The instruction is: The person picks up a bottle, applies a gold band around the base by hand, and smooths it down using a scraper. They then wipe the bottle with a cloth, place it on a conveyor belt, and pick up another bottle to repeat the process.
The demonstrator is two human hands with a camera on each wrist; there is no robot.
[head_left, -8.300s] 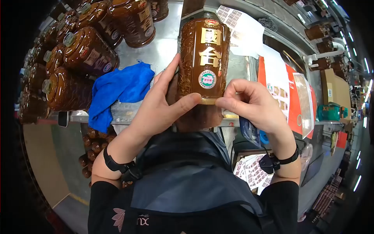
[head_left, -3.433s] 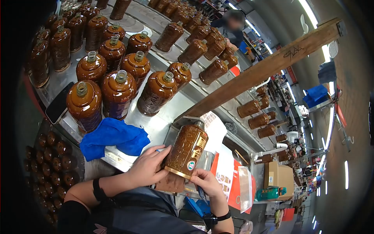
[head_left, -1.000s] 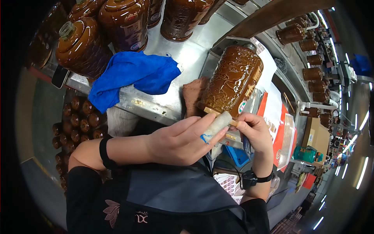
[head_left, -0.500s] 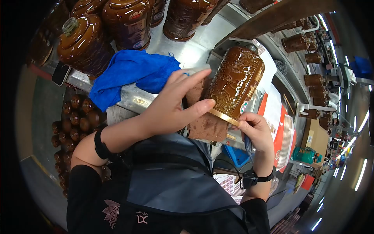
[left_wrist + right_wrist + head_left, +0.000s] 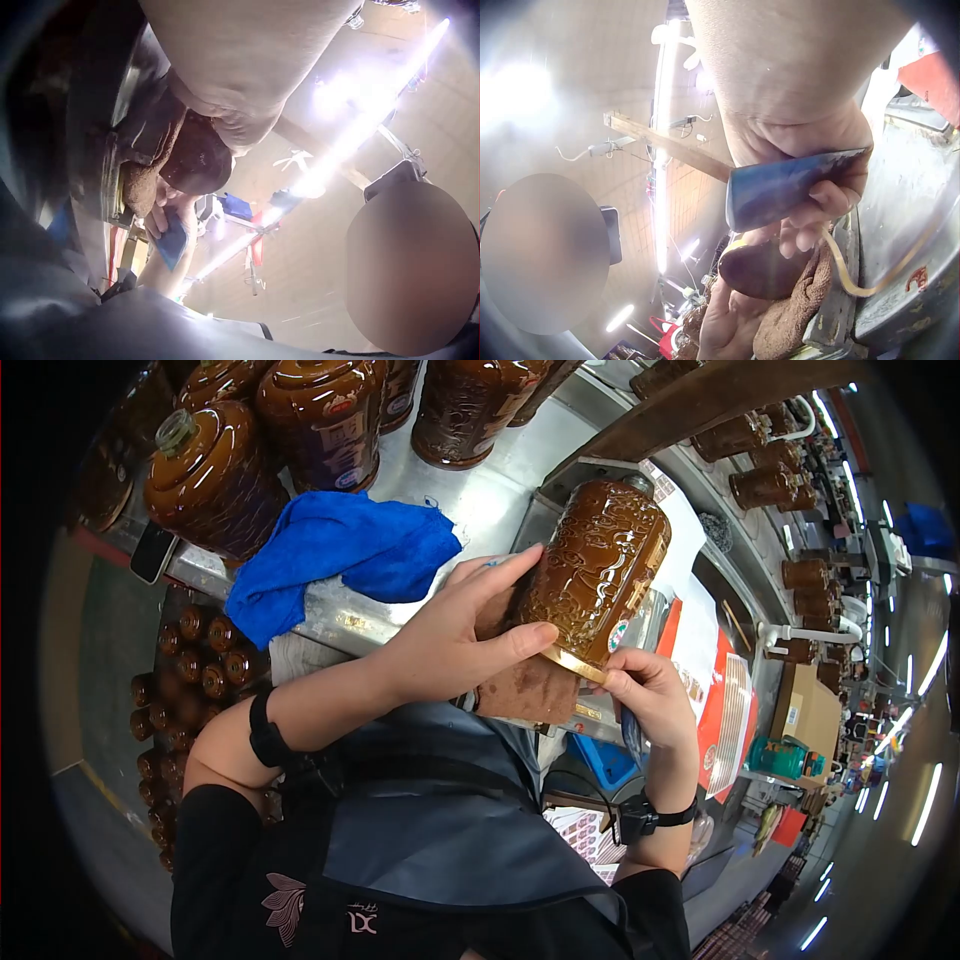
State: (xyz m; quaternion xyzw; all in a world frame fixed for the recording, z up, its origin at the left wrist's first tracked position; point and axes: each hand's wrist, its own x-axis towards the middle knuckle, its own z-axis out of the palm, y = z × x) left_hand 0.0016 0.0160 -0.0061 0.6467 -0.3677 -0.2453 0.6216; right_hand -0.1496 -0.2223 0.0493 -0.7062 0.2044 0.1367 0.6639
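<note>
A brown embossed bottle [image 5: 597,565] lies tilted, its neck pointing away, with a gold strip [image 5: 572,664] along its base edge. My left hand [image 5: 465,625] rests against the bottle's left side, index finger straight and thumb tip at the base edge. At the base's right end, my right hand [image 5: 650,695] pinches the gold strip between thumb and finger. A blue flat tool [image 5: 795,187] is tucked in the right palm. The right wrist view shows a loose length of the strip [image 5: 847,277] curving away from the fingers, and the bottle's dark base [image 5: 757,271].
A brown cloth [image 5: 530,692] is beneath the bottle. On the metal table [image 5: 345,615] lies a blue cloth [image 5: 345,550], with several brown bottles [image 5: 325,430] behind it. Label sheets [image 5: 680,525] and a red sheet [image 5: 712,710] are to the right; a wooden beam [image 5: 690,405] crosses behind.
My left hand has left the base strip, where its covered finger pressed, and moved to the bottle's left side. The right hand keeps its pinch at the base.
</note>
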